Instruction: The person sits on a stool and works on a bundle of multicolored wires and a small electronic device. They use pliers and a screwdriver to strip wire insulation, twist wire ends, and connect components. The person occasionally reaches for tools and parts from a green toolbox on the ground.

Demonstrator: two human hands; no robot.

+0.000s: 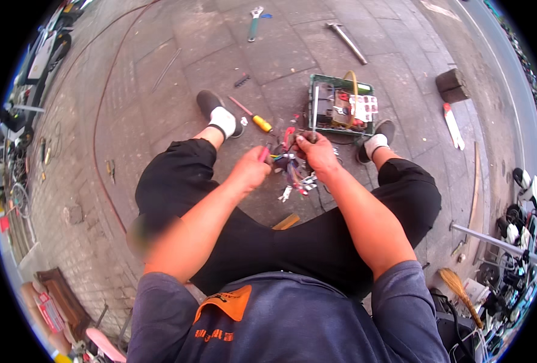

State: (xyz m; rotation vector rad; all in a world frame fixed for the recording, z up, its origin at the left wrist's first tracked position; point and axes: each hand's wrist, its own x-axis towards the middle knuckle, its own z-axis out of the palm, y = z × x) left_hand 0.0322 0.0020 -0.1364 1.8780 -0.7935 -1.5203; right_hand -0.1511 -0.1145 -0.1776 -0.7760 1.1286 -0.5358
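Note:
My left hand is closed around a red-handled tool; its working end is too small to make out. Facing it, my right hand pinches a small dark piece beside a bundle of coloured wires. White connectors hang from the bundle, between my bent knees. A yellow and blue wire strand runs from the bundle toward my left hand. Just beyond my hands, a yellow-handled screwdriver lies on the paving.
A green crate with a yellow handle holds tools and parts near my right foot. Farther off lie an adjustable wrench and a hammer. A dark block stands at right. Parked vehicles line both sides.

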